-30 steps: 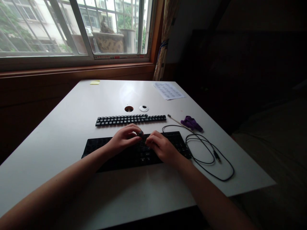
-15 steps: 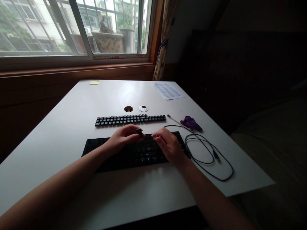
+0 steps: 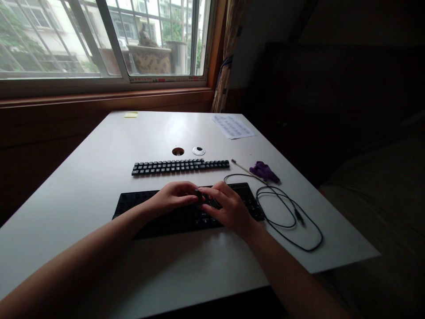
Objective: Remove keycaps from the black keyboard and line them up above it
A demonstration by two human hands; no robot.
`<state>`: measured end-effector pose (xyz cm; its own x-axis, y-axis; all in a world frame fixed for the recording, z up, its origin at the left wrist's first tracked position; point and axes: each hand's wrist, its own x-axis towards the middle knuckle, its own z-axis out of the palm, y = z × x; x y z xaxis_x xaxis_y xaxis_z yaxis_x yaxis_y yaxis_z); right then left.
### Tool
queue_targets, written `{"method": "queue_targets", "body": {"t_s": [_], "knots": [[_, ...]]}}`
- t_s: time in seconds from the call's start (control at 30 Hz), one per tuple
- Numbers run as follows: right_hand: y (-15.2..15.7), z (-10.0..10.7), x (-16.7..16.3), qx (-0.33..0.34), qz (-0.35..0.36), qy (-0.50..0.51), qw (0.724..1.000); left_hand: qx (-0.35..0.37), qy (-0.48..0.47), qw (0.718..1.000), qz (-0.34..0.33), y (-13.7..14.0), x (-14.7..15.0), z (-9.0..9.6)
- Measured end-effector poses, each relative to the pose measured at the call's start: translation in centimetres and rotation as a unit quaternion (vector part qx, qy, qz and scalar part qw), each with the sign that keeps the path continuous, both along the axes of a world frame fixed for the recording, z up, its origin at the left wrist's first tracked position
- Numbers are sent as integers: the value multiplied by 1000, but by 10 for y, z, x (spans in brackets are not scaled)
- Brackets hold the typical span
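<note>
White tabletop [image 3: 83, 177]; keycaps [image 3: 182, 167], cable [image 3: 299, 216], purple cloth [image 3: 264, 171] near keyboard [image 3: 172, 221]

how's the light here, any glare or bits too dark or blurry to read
All in the head view: daylight through the metal-framed sliding window; glare on the glossy white desktop; black rectangular keyboard dim beneath the bare left hand and right hand; print on the white paper too blurred to read; background at right nearly black.

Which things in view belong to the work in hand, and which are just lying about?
Seemingly part of the work:
black keyboard
likely keycap in the left hand
lined-up keycaps beyond the keyboard

Seemingly just lying about:
purple cloth
dark-tipped stick
USB cable
printed sheets
yellow sticky note
</note>
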<state>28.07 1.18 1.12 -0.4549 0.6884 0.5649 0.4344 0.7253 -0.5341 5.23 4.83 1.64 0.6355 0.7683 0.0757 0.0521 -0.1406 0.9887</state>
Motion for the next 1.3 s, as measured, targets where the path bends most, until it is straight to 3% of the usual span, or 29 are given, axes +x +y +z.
{"method": "queue_targets", "body": {"t_s": [0.4,0.6,0.73,0.87,1.1,1.3], "knots": [[0,1,0,17,-9,-44,999,53,50,997,-25,2,0,0],[9,12,17,16,-47,-51,997,63,48,997,-8,1,1,1],[29,21,43,28,-106,-57,992,64,54,996,-15,0,2,3],[58,21,73,34,-122,-108,986,88,67,994,-20,0,2,3],[115,0,124,-22,-158,-211,964,102,82,991,-21,1,2,1],[144,-14,138,-78,-148,-284,944,107,88,990,-27,1,2,1]]}}
